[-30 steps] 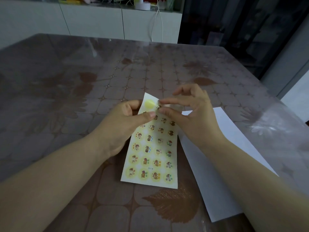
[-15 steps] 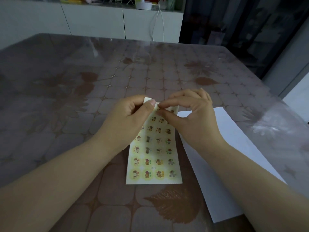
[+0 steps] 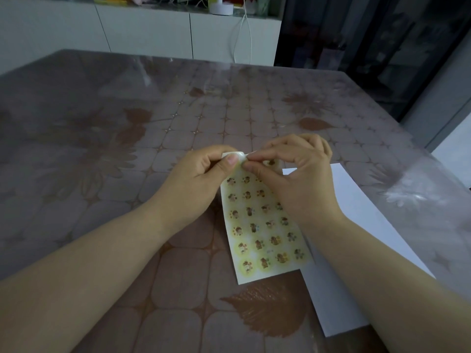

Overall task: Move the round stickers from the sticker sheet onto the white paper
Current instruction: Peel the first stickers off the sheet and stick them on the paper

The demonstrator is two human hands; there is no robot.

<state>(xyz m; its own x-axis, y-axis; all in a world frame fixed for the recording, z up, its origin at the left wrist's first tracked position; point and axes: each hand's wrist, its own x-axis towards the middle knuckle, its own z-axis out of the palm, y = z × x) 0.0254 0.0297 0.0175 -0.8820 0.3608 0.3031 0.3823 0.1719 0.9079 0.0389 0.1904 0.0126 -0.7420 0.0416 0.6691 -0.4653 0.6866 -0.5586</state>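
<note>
Head view. My left hand (image 3: pixel 201 179) pinches the bent-back far corner of the sticker sheet (image 3: pixel 265 233); my right hand (image 3: pixel 295 179) pinches at that same corner, apparently working an edge loose. The sheet lies on the worktop (image 3: pixel 127 149), edging over the white paper (image 3: pixel 356 225) — whose visible part is bare — with rows of round stickers (image 3: pixel 258 244) left to move.
</note>
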